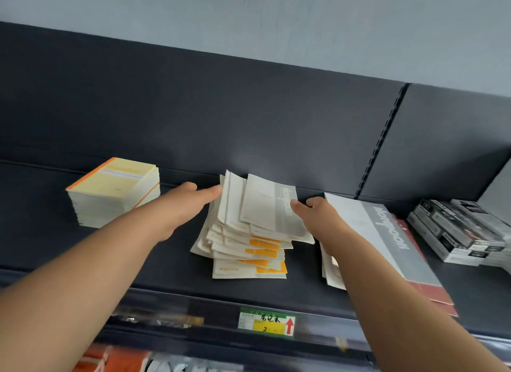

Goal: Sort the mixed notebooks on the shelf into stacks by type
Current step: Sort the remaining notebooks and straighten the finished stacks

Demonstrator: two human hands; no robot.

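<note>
On the dark grey metal shelf [171,263] I had bare room between three paper piles and along its front edge. My left hand [177,205] lay open, fingers straight, touching the left side of the messy middle heap of cream notebooks with orange bands [246,250]. My right hand [318,219] pinched that heap's top grey-striped notebook [272,208]. A tidy yellow stack [113,191] sat left; a large grey notebook [387,239] over red ones right, boxed goods [456,233] beyond. Grey wall above.
</note>
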